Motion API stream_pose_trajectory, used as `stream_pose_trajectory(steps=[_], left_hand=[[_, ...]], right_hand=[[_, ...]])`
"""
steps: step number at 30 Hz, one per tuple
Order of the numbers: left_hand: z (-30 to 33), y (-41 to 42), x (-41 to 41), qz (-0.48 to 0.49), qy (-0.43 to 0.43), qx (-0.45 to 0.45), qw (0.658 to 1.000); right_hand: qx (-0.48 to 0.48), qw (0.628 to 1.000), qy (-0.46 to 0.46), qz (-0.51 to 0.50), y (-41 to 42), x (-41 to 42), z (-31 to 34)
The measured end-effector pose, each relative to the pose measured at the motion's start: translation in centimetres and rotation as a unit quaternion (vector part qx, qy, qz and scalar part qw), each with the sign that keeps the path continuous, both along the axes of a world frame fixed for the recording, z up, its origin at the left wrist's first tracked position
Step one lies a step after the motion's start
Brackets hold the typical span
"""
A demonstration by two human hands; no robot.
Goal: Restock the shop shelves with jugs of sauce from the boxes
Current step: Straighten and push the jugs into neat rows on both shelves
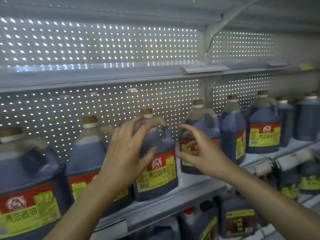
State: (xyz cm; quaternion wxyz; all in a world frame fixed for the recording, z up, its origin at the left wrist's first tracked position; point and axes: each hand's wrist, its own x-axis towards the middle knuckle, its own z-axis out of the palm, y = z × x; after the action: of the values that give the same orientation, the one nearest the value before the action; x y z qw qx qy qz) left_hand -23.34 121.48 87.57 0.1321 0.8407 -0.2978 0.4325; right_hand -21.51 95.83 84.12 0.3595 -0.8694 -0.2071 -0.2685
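A row of dark sauce jugs with red and yellow labels stands on the grey middle shelf. The jug in the middle of the row stands upright near the shelf's front edge. My left hand lies against its left shoulder, fingers spread over the top and thumb on the front. My right hand hovers just right of that jug with fingers spread, holding nothing, in front of the neighbouring jug.
More jugs stand to the left and right on the same shelf. The upper shelf holds nothing in view. A perforated back panel closes the rear. Further jugs fill the shelf below.
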Motion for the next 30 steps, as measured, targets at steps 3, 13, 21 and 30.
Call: stream_pose_trajectory(steps=[3,13,21,30], left_hand=[[0.7,-2.8,0.1,-0.049,-0.021,0.002,0.999],[2.1,-14.1,7.2,0.025,0.148,0.081,0.985],[1.8,-15.2,8.4,-0.011,0.228,0.028,0.973],[1.7,-15.2,3.6,0.205,0.099,0.116,0.967]], right_hand=[[-0.02,0.996,-0.044,-0.078,-3.9,-0.6,1.1],[-0.08,0.995,-0.009,-0.06,-12.3,4.1,2.2],[-0.116,0.99,-0.075,0.036,-12.8,7.1,1.2],[0.012,0.98,0.036,0.195,-11.9,8.9,0.6]])
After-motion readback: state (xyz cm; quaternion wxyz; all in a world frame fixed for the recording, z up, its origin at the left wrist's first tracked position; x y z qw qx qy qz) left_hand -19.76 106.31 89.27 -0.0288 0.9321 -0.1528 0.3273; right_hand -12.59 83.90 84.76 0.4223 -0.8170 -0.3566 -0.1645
